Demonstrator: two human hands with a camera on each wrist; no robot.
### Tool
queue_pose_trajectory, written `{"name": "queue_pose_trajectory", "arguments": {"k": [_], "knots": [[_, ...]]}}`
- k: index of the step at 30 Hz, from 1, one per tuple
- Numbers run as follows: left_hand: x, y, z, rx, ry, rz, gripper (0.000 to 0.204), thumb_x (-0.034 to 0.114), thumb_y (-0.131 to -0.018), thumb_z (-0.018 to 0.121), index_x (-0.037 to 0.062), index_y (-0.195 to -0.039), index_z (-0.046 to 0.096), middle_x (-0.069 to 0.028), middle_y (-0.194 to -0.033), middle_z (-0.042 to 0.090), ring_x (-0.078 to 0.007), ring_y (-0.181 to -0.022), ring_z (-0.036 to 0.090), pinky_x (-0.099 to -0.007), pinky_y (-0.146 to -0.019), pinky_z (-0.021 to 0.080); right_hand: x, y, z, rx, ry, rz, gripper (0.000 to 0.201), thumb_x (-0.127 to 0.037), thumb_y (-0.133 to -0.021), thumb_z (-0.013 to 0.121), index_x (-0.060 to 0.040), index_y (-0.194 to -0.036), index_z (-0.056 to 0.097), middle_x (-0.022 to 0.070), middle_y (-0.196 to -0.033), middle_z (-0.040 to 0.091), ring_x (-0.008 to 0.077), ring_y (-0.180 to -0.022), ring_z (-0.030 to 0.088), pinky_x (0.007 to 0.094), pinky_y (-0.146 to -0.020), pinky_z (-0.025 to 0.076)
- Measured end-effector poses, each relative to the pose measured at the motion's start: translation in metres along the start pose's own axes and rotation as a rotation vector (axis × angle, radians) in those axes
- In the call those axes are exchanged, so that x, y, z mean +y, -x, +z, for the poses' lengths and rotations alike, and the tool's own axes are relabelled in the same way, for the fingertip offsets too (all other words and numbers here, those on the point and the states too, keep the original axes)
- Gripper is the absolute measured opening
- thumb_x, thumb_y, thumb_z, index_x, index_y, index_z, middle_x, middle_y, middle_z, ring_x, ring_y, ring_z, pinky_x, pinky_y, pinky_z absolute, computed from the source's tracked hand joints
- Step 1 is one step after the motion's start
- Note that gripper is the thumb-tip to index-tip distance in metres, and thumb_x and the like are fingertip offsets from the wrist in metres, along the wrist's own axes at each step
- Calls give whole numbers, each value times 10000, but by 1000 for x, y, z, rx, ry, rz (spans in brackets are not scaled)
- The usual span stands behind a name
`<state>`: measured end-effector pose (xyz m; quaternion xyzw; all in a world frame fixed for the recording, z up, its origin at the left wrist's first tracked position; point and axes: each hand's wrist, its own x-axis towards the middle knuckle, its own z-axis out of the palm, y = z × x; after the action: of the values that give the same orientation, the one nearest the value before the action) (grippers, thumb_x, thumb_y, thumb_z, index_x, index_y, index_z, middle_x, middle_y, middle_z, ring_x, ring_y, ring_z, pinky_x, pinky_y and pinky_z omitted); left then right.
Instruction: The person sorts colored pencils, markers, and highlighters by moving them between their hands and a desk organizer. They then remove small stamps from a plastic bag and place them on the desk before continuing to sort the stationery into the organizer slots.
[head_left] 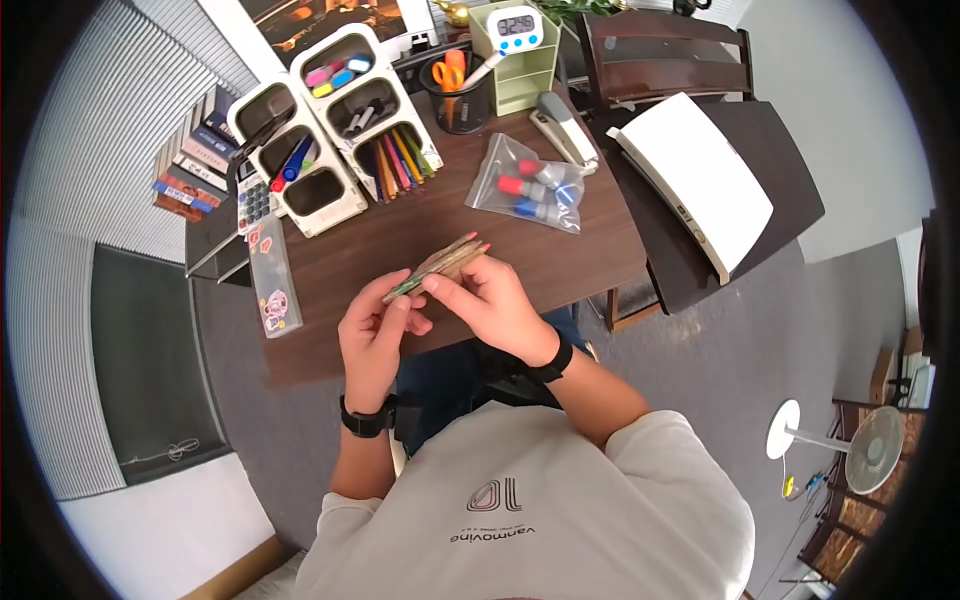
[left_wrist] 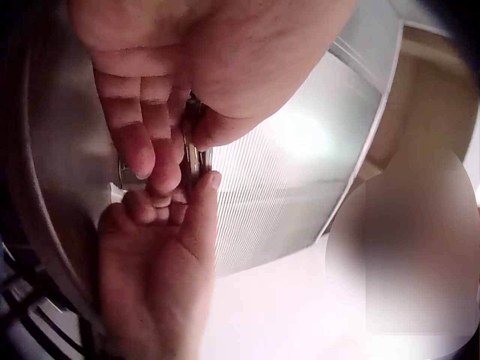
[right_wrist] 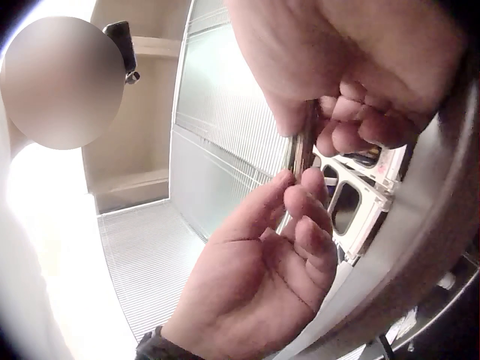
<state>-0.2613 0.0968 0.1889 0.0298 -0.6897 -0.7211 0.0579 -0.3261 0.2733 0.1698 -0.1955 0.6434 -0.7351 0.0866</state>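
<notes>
Above the brown desk (head_left: 330, 350), both hands hold a slim bundle of thin, pencil-like sticks (head_left: 447, 262), brown with some green at the lower left end. My left hand (head_left: 375, 335) pinches that end between thumb and fingers. The right hand (head_left: 500, 310) grips the bundle farther up, thumb on top, its upper tips poking past the fingers. In the left wrist view the sticks (left_wrist: 193, 159) show between the two hands; in the right wrist view the bundle (right_wrist: 301, 150) is partly hidden by fingers. How many sticks there are, I cannot tell.
A white organizer (head_left: 345, 120) holds markers and coloured pencils. Behind the hands lie a bag of glue sticks or markers (head_left: 530, 190) and a stapler (head_left: 565, 130). A pen cup (head_left: 460, 105) stands farther back; a stickered case (head_left: 273, 280) lies left.
</notes>
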Motion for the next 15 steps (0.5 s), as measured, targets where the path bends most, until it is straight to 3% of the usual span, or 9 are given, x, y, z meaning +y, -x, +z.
{"name": "queue_pose_trajectory", "arguments": {"k": [5,10,12,15], "knots": [[-4,-7,13,-79,-124,12,275,93,-1060,576,-30,-1294,650,-76,-956,722,-107,-731,659,-251,-687,555,11,0,2,103,-227,-55,149,-153,-998,732,-27,-973,655,-29,-726,629,28,-670,562,244,-602,471],[-4,-10,3,-132,-194,-16,217,124,-1055,597,-27,-1179,690,-48,-894,718,-73,-702,633,-232,-658,540,-2,2,1,73,-147,-23,156,-133,-990,739,-21,-952,637,-19,-700,594,31,-664,574,246,-589,476],[4,-10,-1,-249,-270,-120,194,136,-1055,592,-15,-1136,683,-46,-885,722,-69,-690,631,-237,-655,542,-2,4,-1,52,-82,-50,156,-129,-988,739,-18,-956,634,-15,-695,586,35,-659,577,248,-584,477],[11,-4,1,-249,-208,-245,184,152,-1062,588,-11,-1094,665,-49,-868,714,-82,-684,643,-244,-627,537,-8,3,-1,16,12,-56,158,-121,-983,738,-20,-948,622,3,-698,594,47,-638,575,255,-573,477]]}}
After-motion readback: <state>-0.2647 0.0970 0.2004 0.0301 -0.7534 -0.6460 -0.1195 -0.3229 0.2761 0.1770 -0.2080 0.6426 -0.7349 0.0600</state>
